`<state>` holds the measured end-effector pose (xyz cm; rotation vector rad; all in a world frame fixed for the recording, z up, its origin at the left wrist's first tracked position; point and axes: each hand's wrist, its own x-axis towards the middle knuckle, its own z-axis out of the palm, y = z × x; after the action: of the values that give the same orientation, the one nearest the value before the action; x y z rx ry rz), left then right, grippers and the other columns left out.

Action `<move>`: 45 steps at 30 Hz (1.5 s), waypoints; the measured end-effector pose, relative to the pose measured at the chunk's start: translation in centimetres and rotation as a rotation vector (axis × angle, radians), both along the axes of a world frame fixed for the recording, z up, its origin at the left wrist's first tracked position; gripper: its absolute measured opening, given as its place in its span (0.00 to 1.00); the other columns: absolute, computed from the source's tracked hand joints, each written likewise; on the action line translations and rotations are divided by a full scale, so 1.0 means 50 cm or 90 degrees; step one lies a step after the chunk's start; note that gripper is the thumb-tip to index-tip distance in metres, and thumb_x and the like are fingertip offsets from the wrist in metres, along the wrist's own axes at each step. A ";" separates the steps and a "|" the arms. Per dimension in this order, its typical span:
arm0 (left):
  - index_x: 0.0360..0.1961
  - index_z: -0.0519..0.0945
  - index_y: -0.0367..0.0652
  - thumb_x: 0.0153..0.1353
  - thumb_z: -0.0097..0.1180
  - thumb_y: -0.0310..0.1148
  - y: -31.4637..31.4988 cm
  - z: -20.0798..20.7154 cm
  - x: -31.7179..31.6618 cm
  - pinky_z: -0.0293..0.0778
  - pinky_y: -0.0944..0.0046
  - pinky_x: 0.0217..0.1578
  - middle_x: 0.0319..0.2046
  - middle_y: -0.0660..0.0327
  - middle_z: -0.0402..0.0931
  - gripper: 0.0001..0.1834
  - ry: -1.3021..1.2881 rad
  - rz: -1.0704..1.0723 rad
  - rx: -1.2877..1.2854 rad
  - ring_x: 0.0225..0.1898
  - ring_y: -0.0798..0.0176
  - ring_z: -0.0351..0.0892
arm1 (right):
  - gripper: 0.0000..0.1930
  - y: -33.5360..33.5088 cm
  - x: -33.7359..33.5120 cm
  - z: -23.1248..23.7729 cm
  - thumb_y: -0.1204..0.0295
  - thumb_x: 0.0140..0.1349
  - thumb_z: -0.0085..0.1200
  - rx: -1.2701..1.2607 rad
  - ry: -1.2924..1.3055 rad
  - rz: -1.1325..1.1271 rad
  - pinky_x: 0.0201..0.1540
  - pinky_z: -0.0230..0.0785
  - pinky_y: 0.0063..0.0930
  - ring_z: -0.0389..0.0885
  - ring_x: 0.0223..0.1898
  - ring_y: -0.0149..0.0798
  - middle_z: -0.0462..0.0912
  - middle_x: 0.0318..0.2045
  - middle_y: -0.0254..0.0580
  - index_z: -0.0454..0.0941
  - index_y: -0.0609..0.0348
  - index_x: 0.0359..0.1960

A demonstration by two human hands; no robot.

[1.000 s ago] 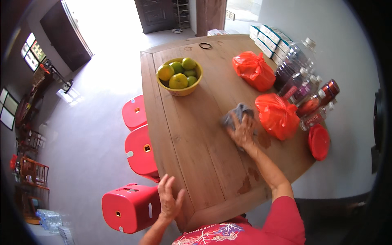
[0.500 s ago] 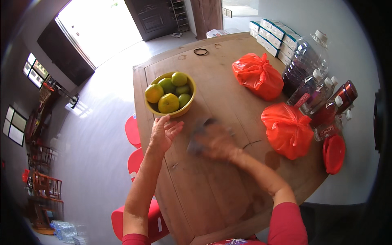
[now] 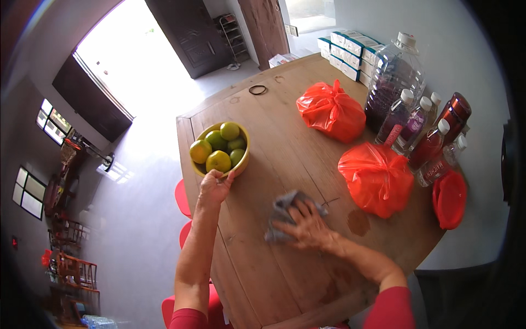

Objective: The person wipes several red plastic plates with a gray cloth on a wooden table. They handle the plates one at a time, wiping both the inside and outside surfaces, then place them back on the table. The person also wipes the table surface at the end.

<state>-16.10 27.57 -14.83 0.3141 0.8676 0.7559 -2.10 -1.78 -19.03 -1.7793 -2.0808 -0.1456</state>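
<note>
At the near rim of a yellow bowl (image 3: 245,160) is my left hand (image 3: 214,186), its fingers closed on the edge. Several green and yellow-green citrus fruits (image 3: 218,161) fill the bowl, which sits near the table's left side. My right hand (image 3: 307,225) holds a bunched grey cloth (image 3: 280,219) against the wooden tabletop, its fingers partly spread and pressed into the folds. Some of the cloth is hidden under the palm. A dark, thin line or strand (image 3: 331,202) lies just beyond the cloth.
Two knotted red plastic bags (image 3: 333,112) (image 3: 378,181) stand on the right. Beyond them are a large clear jug (image 3: 395,82), several bottles (image 3: 429,145), a red lid-like object (image 3: 449,201) and stacked white packs (image 3: 350,52). A black ring (image 3: 257,89) lies at the far end. Red stools (image 3: 183,198) flank the left edge.
My left hand has gone from open beside the bowl to gripping its rim. My right hand has moved the cloth nearer to me and slightly right. The whole view has shifted.
</note>
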 end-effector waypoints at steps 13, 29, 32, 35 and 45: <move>0.55 0.60 0.29 0.53 0.43 0.18 -0.276 0.009 0.108 0.79 0.48 0.45 0.53 0.39 0.63 0.25 0.020 -0.183 0.058 0.51 0.40 0.71 | 0.36 -0.355 -0.097 0.046 0.49 0.47 0.62 -0.092 0.120 -0.022 0.60 0.52 0.56 0.63 0.58 0.58 0.69 0.52 0.51 0.66 0.31 0.61; 0.62 0.62 0.38 0.64 0.52 0.40 -0.418 0.054 0.007 0.74 0.56 0.45 0.56 0.50 0.67 0.29 0.102 -0.335 0.302 0.51 0.49 0.74 | 0.28 -0.565 0.138 -0.016 0.54 0.58 0.50 0.037 0.020 -0.647 0.55 0.56 0.52 0.64 0.52 0.60 0.66 0.49 0.58 0.69 0.52 0.59; 0.56 0.69 0.36 0.63 0.54 0.38 -0.432 -0.005 -0.208 0.71 0.62 0.48 0.54 0.52 0.68 0.23 0.433 -0.161 0.609 0.52 0.58 0.72 | 0.31 -0.539 0.028 -0.023 0.58 0.54 0.56 -0.005 0.028 -0.541 0.61 0.51 0.56 0.58 0.58 0.64 0.60 0.58 0.63 0.67 0.48 0.62; 0.58 0.66 0.36 0.60 0.54 0.30 -0.497 -0.062 -0.395 0.66 0.60 0.53 0.54 0.53 0.66 0.25 0.589 -0.012 0.644 0.55 0.57 0.67 | 0.37 -0.484 -0.125 -0.016 0.52 0.48 0.61 -0.068 -0.004 -0.346 0.63 0.45 0.63 0.53 0.63 0.66 0.56 0.62 0.62 0.66 0.38 0.63; 0.69 0.44 0.41 0.64 0.53 0.38 -0.787 -0.114 -0.543 0.60 0.61 0.60 0.60 0.48 0.61 0.40 0.412 -0.187 0.429 0.61 0.56 0.64 | 0.35 -0.069 -0.337 -0.009 0.49 0.47 0.60 -0.043 0.018 0.052 0.62 0.39 0.65 0.51 0.63 0.61 0.60 0.61 0.55 0.66 0.30 0.61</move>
<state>-43.25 -11.80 -20.52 1.3109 1.1135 0.6562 -18.93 -5.21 -19.47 -1.7206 -2.1584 -0.0262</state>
